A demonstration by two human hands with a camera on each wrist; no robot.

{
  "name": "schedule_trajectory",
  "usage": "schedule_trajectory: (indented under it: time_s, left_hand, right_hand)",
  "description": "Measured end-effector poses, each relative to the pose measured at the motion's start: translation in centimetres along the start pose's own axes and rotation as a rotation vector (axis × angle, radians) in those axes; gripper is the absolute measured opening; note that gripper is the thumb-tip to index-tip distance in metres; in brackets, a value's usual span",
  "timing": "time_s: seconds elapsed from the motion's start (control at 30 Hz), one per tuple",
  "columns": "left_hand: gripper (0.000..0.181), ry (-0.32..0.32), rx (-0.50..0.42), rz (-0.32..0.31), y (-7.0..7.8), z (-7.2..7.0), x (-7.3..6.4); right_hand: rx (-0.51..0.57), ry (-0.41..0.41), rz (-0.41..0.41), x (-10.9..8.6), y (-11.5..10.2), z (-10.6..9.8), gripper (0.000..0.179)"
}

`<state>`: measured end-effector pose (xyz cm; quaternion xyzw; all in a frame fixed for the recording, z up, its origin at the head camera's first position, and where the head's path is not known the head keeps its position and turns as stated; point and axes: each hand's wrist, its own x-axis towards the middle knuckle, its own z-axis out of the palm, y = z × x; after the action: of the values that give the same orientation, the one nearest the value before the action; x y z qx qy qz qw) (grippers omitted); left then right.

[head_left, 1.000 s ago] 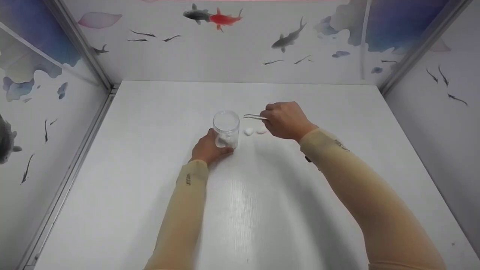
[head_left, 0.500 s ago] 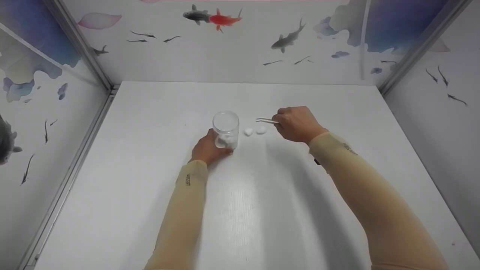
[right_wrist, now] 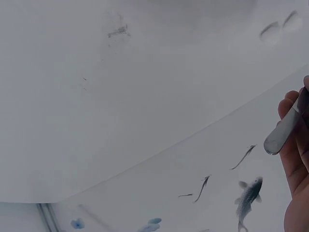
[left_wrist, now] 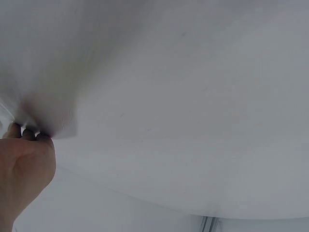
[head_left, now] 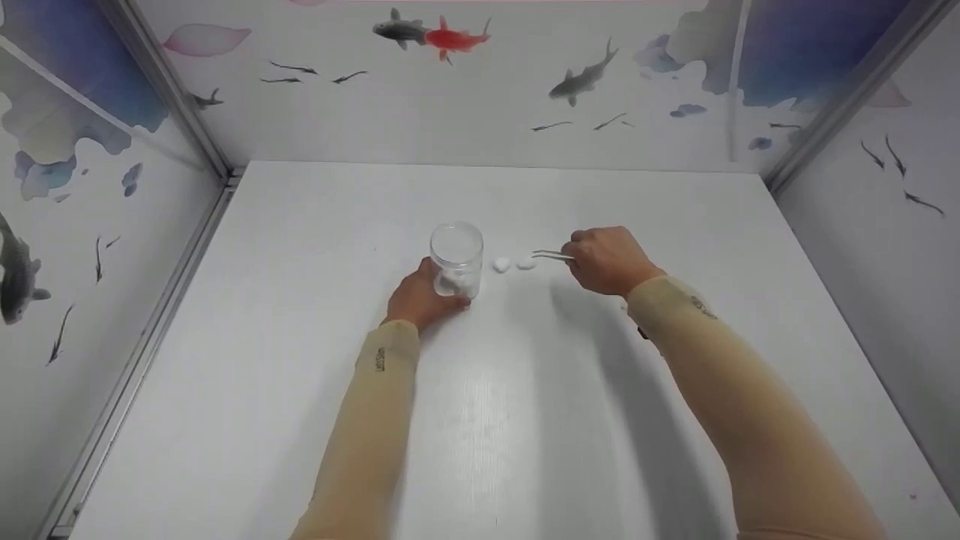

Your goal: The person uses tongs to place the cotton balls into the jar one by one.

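Note:
A clear jar (head_left: 457, 247) stands upright on the white table, with white cotton balls (head_left: 459, 282) in its lower part. My left hand (head_left: 421, 298) grips it low, around its left and front side. Two loose cotton balls lie on the table right of the jar: a nearer one (head_left: 501, 264) and a farther one (head_left: 526, 263). My right hand (head_left: 609, 259) holds metal tweezers (head_left: 551, 256), whose slightly parted tips point left, close over the farther ball. In the right wrist view the tweezers' rounded end (right_wrist: 277, 142) sticks out of the hand.
White panels printed with fish (head_left: 583, 75) border the table (head_left: 300, 375) at the back and both sides. Metal corner posts (head_left: 832, 90) stand at the back corners. Light sleeves cover both forearms.
My right hand has moved right and toward me with the tweezers, from beside the jar's rim to the farther cotton ball. The left hand keeps its grip on the jar.

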<state>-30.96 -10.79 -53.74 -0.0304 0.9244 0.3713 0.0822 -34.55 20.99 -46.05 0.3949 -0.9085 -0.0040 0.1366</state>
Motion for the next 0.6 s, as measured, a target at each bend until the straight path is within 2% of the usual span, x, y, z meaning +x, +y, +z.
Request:
schedule_trajectory:
  time_s: [0.23,0.6]
  left_hand:
    - [0.1,0.009,-0.005,0.018,-0.2,0.2,0.2]
    - [0.102,0.021,-0.015,0.023,-0.8,0.4,0.5]
  right_hand:
    - [-0.026,-0.068,0.049,-0.3,0.5,1.0,0.009]
    - [-0.112,-0.156,0.04,1.0,0.2,1.9,0.01]
